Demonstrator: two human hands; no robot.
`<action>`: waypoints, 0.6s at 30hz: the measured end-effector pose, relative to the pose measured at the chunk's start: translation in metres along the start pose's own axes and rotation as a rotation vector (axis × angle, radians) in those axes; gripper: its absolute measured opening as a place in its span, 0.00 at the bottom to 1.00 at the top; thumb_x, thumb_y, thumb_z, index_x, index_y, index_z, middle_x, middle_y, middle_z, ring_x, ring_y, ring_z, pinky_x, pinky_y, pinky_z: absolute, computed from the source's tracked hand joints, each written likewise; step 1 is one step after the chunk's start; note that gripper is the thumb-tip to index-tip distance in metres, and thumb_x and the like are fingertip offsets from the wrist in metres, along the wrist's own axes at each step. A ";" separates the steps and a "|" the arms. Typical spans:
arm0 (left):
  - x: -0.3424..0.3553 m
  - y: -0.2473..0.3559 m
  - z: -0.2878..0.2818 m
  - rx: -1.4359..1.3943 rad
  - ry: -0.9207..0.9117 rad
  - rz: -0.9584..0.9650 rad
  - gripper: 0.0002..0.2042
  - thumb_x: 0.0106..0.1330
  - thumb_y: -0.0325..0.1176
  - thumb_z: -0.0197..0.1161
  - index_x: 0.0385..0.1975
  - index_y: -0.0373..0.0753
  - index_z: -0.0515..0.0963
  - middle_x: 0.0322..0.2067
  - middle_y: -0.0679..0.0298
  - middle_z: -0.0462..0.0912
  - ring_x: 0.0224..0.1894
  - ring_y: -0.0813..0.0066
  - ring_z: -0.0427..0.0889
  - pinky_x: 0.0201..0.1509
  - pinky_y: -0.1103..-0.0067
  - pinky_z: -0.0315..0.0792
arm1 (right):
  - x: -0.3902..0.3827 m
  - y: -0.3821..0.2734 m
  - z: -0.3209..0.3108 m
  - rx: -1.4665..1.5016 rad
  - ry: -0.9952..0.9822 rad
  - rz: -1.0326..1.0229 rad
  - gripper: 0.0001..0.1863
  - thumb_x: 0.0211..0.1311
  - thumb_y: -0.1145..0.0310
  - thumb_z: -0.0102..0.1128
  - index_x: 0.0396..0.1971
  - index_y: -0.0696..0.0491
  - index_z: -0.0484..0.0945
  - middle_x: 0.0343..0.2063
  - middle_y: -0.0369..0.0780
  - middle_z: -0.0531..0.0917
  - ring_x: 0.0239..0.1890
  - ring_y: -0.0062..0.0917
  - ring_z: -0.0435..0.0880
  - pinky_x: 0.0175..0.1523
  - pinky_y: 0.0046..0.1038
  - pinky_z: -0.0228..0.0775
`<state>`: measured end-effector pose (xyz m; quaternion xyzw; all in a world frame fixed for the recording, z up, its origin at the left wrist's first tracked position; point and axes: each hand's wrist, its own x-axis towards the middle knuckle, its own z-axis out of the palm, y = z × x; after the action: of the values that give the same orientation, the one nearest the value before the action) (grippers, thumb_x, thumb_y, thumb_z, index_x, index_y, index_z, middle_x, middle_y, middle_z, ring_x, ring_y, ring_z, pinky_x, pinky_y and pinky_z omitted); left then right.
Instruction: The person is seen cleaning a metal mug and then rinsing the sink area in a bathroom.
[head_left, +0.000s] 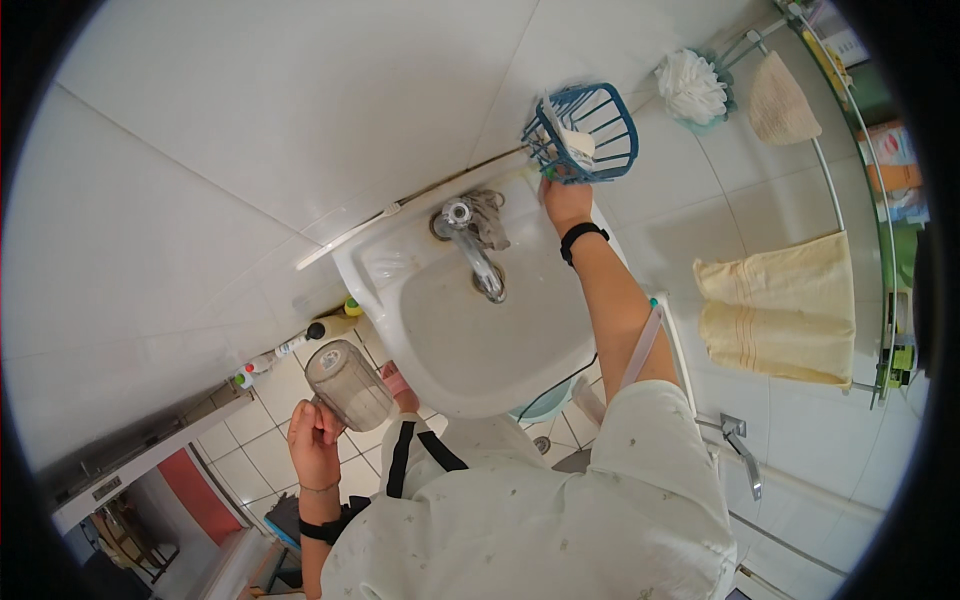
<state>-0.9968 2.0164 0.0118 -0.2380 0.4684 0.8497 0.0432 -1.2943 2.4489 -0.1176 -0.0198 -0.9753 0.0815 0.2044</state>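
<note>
The left hand [314,440] was clenched around the handle of a translucent plastic cup [348,385], held off the basin's rim at about eight o'clock from the tap [472,245]. The white washbasin [420,330] sat at centre, a grey cloth [488,215] draped behind the tap. The right hand [566,200], wearing a black wristband [583,237], reached to two o'clock and touched the underside of a blue wire basket [582,132] on the tiled wall [250,120]; whether its fingers had closed could not be told. Risk judged: the cup hung over the tiled floor [250,470], unwatched, and a slackened hold would drop it. A firm push upward could unseat the basket.
</note>
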 end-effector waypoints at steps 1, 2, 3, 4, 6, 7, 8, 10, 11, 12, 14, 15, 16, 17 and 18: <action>0.001 0.000 0.000 0.003 -0.002 -0.005 0.14 0.69 0.37 0.47 0.20 0.42 0.61 0.16 0.67 0.64 0.18 0.82 0.56 0.25 0.83 0.52 | 0.002 0.002 0.003 0.090 0.028 0.007 0.14 0.51 0.64 0.57 0.37 0.55 0.78 0.39 0.46 0.80 0.45 0.42 0.76 0.46 0.39 0.69; 0.001 0.000 0.001 0.002 -0.004 -0.005 0.14 0.69 0.37 0.47 0.20 0.42 0.61 0.16 0.67 0.64 0.18 0.82 0.56 0.25 0.83 0.52 | 0.004 0.004 0.007 0.089 0.029 0.008 0.14 0.51 0.64 0.57 0.37 0.55 0.78 0.39 0.46 0.80 0.45 0.42 0.76 0.46 0.39 0.69; 0.001 0.000 0.001 0.004 -0.012 -0.003 0.14 0.69 0.37 0.47 0.20 0.42 0.61 0.16 0.67 0.64 0.18 0.82 0.55 0.25 0.83 0.52 | 0.008 0.000 0.008 0.264 0.088 0.074 0.13 0.51 0.64 0.56 0.36 0.54 0.78 0.38 0.46 0.80 0.43 0.43 0.77 0.46 0.38 0.70; 0.002 0.001 0.001 0.006 -0.021 -0.003 0.15 0.69 0.37 0.47 0.20 0.42 0.61 0.16 0.68 0.64 0.18 0.82 0.55 0.25 0.83 0.52 | 0.010 -0.003 0.007 0.438 0.148 0.142 0.13 0.51 0.65 0.55 0.35 0.54 0.77 0.38 0.46 0.81 0.42 0.44 0.77 0.47 0.38 0.70; 0.001 0.000 0.001 0.022 -0.016 0.005 0.15 0.69 0.37 0.47 0.20 0.41 0.60 0.16 0.68 0.63 0.18 0.82 0.55 0.25 0.83 0.52 | 0.012 -0.012 -0.010 0.386 0.003 0.240 0.13 0.51 0.68 0.55 0.37 0.56 0.77 0.40 0.47 0.80 0.45 0.42 0.77 0.47 0.37 0.70; 0.001 0.000 0.002 0.035 -0.024 0.005 0.15 0.69 0.37 0.47 0.19 0.41 0.60 0.16 0.68 0.62 0.18 0.82 0.55 0.25 0.83 0.52 | 0.009 -0.015 -0.024 0.319 -0.134 0.342 0.14 0.51 0.70 0.54 0.38 0.58 0.76 0.42 0.47 0.80 0.47 0.41 0.76 0.47 0.37 0.70; 0.001 0.001 0.003 0.034 -0.026 0.002 0.15 0.69 0.37 0.47 0.19 0.41 0.60 0.16 0.68 0.62 0.18 0.82 0.55 0.25 0.83 0.52 | 0.002 -0.010 -0.028 0.316 -0.134 0.344 0.14 0.51 0.70 0.54 0.38 0.58 0.76 0.42 0.47 0.80 0.47 0.41 0.76 0.47 0.37 0.70; 0.001 0.002 0.005 0.018 -0.021 0.005 0.15 0.70 0.37 0.47 0.19 0.41 0.60 0.16 0.68 0.62 0.18 0.82 0.55 0.25 0.83 0.52 | -0.013 0.003 -0.041 -0.161 -0.298 0.013 0.12 0.52 0.71 0.54 0.37 0.57 0.77 0.39 0.48 0.81 0.43 0.40 0.78 0.47 0.36 0.71; 0.001 0.001 0.003 0.014 -0.019 0.006 0.15 0.70 0.37 0.47 0.19 0.41 0.60 0.16 0.68 0.62 0.18 0.82 0.55 0.25 0.83 0.52 | -0.029 0.005 -0.051 -0.042 -0.197 -0.027 0.11 0.51 0.71 0.55 0.35 0.57 0.78 0.37 0.47 0.81 0.40 0.40 0.79 0.45 0.37 0.71; 0.002 -0.001 -0.001 -0.001 -0.013 0.012 0.15 0.70 0.37 0.47 0.19 0.41 0.60 0.16 0.68 0.62 0.18 0.81 0.55 0.25 0.83 0.52 | -0.049 0.005 -0.067 0.070 -0.094 -0.069 0.10 0.51 0.71 0.56 0.34 0.56 0.78 0.34 0.47 0.81 0.37 0.40 0.80 0.43 0.38 0.71; 0.002 -0.001 -0.004 -0.020 0.000 0.021 0.15 0.70 0.37 0.47 0.19 0.41 0.60 0.16 0.68 0.62 0.18 0.81 0.55 0.25 0.83 0.52 | -0.078 -0.004 -0.110 0.320 -0.200 -0.069 0.10 0.52 0.69 0.59 0.34 0.55 0.78 0.28 0.45 0.80 0.27 0.34 0.79 0.34 0.32 0.71; 0.003 0.001 -0.003 -0.012 -0.010 0.019 0.15 0.70 0.37 0.47 0.19 0.41 0.60 0.16 0.68 0.62 0.18 0.81 0.55 0.25 0.83 0.52 | -0.083 -0.010 -0.134 0.314 -0.198 -0.071 0.10 0.52 0.69 0.59 0.34 0.55 0.78 0.28 0.45 0.80 0.27 0.34 0.79 0.34 0.32 0.71; 0.005 0.003 -0.002 -0.002 -0.019 0.020 0.15 0.70 0.37 0.47 0.19 0.41 0.60 0.16 0.68 0.62 0.18 0.81 0.55 0.25 0.83 0.52 | -0.084 -0.018 -0.158 0.428 -0.182 0.044 0.10 0.53 0.69 0.60 0.35 0.55 0.78 0.25 0.43 0.79 0.24 0.30 0.77 0.31 0.28 0.69; 0.007 0.004 0.000 -0.005 -0.024 0.021 0.15 0.70 0.37 0.47 0.19 0.41 0.60 0.16 0.68 0.62 0.18 0.81 0.55 0.25 0.83 0.52 | -0.081 -0.024 -0.179 0.540 -0.163 0.163 0.11 0.54 0.68 0.60 0.37 0.56 0.77 0.22 0.41 0.78 0.20 0.25 0.74 0.28 0.25 0.68; 0.009 0.005 0.002 -0.001 -0.050 0.018 0.15 0.70 0.36 0.47 0.19 0.41 0.60 0.15 0.68 0.62 0.18 0.81 0.55 0.25 0.83 0.53 | -0.069 -0.023 -0.193 0.488 -0.024 0.130 0.12 0.55 0.68 0.60 0.38 0.56 0.78 0.21 0.40 0.77 0.19 0.23 0.72 0.27 0.22 0.66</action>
<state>-1.0068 2.0138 0.0130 -0.2125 0.4687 0.8561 0.0472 -1.1539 2.4505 0.0338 -0.0317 -0.9257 0.3277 0.1860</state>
